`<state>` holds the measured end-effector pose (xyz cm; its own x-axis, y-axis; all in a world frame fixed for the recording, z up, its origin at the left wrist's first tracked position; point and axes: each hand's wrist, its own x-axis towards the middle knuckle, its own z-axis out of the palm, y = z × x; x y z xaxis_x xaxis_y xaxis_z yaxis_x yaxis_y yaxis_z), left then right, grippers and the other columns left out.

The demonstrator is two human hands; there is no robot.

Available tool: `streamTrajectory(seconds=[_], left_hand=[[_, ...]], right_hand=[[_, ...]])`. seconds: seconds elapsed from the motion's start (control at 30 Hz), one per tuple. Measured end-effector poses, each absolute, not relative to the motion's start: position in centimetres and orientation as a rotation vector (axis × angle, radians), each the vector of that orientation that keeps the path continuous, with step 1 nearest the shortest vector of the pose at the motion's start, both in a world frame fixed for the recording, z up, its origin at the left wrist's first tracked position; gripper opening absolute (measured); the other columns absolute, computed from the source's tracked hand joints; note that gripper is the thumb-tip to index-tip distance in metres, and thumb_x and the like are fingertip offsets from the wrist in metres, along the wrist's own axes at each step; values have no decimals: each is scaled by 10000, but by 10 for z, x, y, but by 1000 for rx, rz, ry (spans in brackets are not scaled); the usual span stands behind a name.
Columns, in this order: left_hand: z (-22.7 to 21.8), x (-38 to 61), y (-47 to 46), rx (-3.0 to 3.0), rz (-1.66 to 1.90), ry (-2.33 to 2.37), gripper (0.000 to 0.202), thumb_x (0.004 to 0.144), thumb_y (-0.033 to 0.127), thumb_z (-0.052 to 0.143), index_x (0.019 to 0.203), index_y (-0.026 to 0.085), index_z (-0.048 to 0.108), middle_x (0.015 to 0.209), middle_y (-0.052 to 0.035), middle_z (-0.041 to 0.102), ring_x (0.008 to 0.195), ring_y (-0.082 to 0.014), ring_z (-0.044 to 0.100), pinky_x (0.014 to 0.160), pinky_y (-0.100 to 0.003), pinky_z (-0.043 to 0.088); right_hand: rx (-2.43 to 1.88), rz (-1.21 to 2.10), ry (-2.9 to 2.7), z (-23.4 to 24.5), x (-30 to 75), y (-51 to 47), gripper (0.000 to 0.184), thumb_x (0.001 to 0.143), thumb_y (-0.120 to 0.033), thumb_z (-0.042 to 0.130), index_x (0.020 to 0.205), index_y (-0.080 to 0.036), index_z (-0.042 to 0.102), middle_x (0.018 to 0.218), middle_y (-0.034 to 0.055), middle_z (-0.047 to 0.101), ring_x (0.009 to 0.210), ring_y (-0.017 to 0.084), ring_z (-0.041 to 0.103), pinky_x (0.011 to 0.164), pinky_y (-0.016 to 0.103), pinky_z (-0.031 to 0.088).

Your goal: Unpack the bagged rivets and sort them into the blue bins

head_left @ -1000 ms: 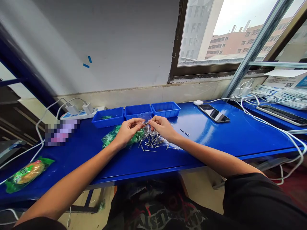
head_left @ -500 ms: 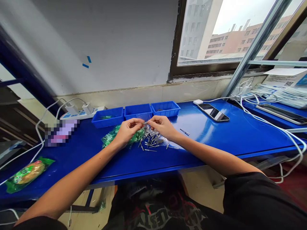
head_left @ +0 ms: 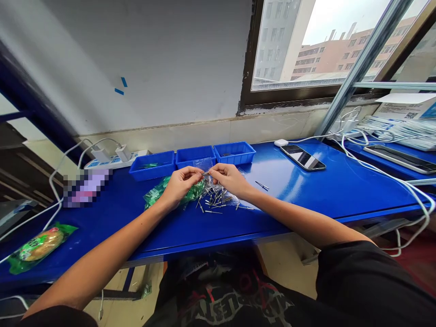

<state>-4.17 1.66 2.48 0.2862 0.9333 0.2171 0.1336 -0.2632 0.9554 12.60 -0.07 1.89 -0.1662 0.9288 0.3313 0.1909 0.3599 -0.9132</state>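
Note:
Fingertips of my left hand (head_left: 181, 183) and my right hand (head_left: 229, 179) meet in a pinch over the middle of the blue table. Between them are small silvery blind rivets (head_left: 205, 174); the exact number is too small to make out. Just below my hands, a loose pile of blind rivets (head_left: 215, 198) lies on and around a clear plastic bag (head_left: 233, 200). Left of the pile, partly under my left hand, is a heap of green plastic packets (head_left: 156, 194). One stray blind rivet (head_left: 262, 185) lies to the right of my right hand.
Behind my hands stand three blue trays: left (head_left: 136, 176), middle (head_left: 180, 167) and right (head_left: 235, 159). A phone (head_left: 303, 157) lies at the right, near white cables (head_left: 384, 170). At the left are a power strip (head_left: 127, 161) and a wrapped bread roll (head_left: 42, 245).
The view has shifted slightly. Both hands keep their pinch on the rivets at nearly the same spot; the pile and trays look the same.

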Motion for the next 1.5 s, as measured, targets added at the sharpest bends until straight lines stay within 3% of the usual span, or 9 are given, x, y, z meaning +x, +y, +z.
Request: streamTrajectory(seconds=[0.3, 0.5, 0.8, 0.93, 1.1, 1.3, 1.4, 1.5], left_hand=[[27, -44, 17, 1667, 1068, 992, 273, 627, 363, 702, 776, 141, 646, 700, -22, 640, 669, -143, 576, 670, -259, 462], [29, -44, 16, 1877, 1025, 1041, 245, 682, 359, 638, 793, 140, 642, 715, -31, 644, 633, -143, 566, 610, -251, 444], [32, -48, 14, 2288, 1010, 1174, 213, 780, 325, 523, 831, 183, 673, 822, -41, 693, 720, -179, 604, 677, -286, 454], [30, -54, 20, 2461, 954, 1262, 217, 796, 304, 500, 880, 185, 661, 845, -48, 683, 768, -197, 589, 681, -302, 435], [24, -58, 25, 2624, 784, 1255, 213, 811, 300, 482, 885, 177, 639, 843, -54, 662, 800, -214, 555, 714, -333, 416], [20, -58, 24, 2690, 749, 1179, 205, 830, 308, 467, 882, 187, 624, 876, -48, 651, 836, -213, 534, 747, -340, 403], [19, -57, 24, 2707, 719, 1149, 211, 836, 313, 460, 886, 187, 622, 879, -48, 645, 851, -213, 528, 758, -341, 403], [17, -57, 26, 2732, 704, 1111, 224, 842, 322, 456, 885, 185, 628, 879, -56, 640, 859, -217, 522, 770, -347, 401]], right_hand=[[-1005, 871, -1664, 16, 126, -1, 128, 791, -249, 504, 706, -168, 555, 587, -12, 541, 550, 104, 479, 533, 264, 356], [-1037, 605, -1714, 17, 129, 2, 83, 768, -244, 531, 748, -178, 578, 723, 9, 611, 620, 109, 512, 548, 255, 365], [-1084, 504, -1737, 27, 137, 4, 88, 748, -226, 538, 677, -192, 575, 655, -1, 600, 569, 107, 488, 535, 262, 357], [-1117, 340, -1525, 37, 163, 23, 102, 754, -263, 525, 694, -191, 564, 664, 11, 594, 612, 126, 521, 582, 274, 403], [-1406, -72, -1380, 34, 219, 57, 242, 831, -244, 392, 921, -139, 590, 811, 84, 599, 715, 163, 562, 666, 308, 434], [-1591, -157, -1647, 24, 238, 63, 195, 778, -219, 486, 855, -141, 647, 878, 137, 612, 883, 252, 544, 780, 376, 398], [-1594, -137, -1757, 30, 226, 53, 209, 809, -230, 455, 892, -172, 638, 887, 110, 628, 884, 231, 547, 774, 351, 392], [-1627, -67, -1902, 34, 213, 43, 144, 787, -264, 503, 816, -211, 634, 807, 63, 639, 773, 204, 563, 675, 320, 386]])
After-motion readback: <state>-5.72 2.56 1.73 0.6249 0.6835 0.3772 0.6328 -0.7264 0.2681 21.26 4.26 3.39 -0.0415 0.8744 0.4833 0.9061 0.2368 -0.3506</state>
